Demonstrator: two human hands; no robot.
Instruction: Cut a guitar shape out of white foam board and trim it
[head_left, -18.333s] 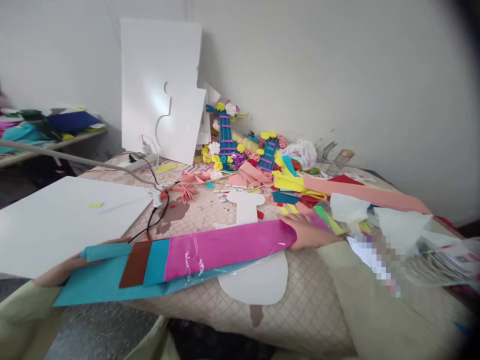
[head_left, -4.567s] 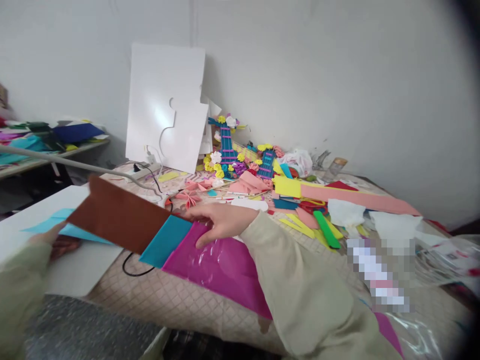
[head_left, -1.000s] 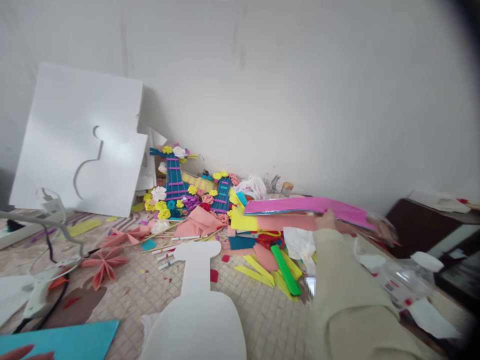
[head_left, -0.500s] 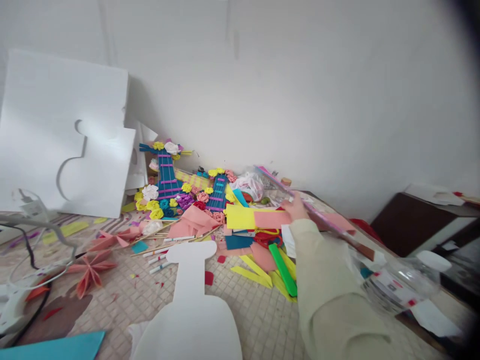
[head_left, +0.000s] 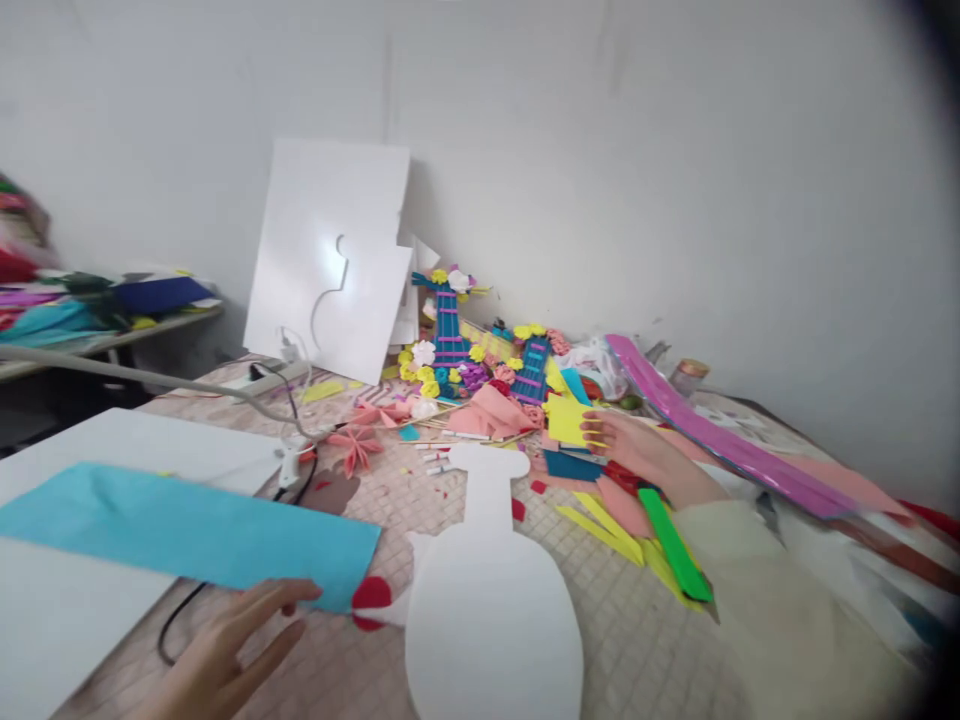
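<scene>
My left hand [head_left: 232,645] is at the lower left, fingers apart and holding nothing. It hovers near the front edge of a long blue crepe paper sheet [head_left: 187,525]. Farther off, my right hand [head_left: 637,450] has its fingers closed at the right edge of a yellow paper piece [head_left: 565,420]; its thumb is hidden. Between the hands lies a white guitar-shaped board cutout [head_left: 491,610]. A long purple paper packet [head_left: 720,440] rests beyond my right forearm. Nearer to that forearm is a folded green paper strip [head_left: 675,550].
Two flower-trimmed blue guitar shapes [head_left: 450,330] stand by the wall beside a large white board [head_left: 330,240] with a cut-out outline. Pink paper [head_left: 491,410], yellow strips [head_left: 604,530] and markers clutter the table. A power strip [head_left: 289,465] and cables lie at left.
The view has swung left, bringing my left hand and the blue sheet into sight. My right hand has left the purple packet, which now lies flatter, and is at the yellow paper.
</scene>
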